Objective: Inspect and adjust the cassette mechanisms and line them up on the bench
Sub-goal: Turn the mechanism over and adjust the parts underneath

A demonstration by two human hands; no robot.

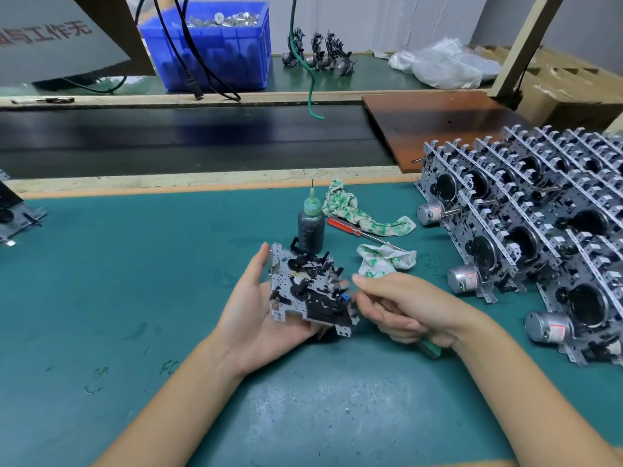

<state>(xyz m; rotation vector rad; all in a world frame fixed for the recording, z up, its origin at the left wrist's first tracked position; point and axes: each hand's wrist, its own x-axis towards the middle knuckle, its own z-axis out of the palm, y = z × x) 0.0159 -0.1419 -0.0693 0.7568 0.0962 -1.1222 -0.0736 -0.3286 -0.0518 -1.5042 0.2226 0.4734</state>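
A cassette mechanism (308,289), a grey metal plate with black plastic parts, lies tilted in my left hand (256,318), which cradles it from below with the thumb at its left edge. My right hand (401,308) grips a green-handled tool (429,348); its fingers reach to the mechanism's right edge. The tool's tip is hidden. On the right of the green mat (135,298) stand several mechanisms (526,230) in tight rows, their silver motors facing me.
Behind the held mechanism stand a dark oil bottle (310,227) with a needle tip, a red screwdriver (357,230) and two green-patterned rags (384,259). Another mechanism (13,214) sits at the left edge. A black conveyor belt (185,139) and a blue bin (215,45) lie beyond.
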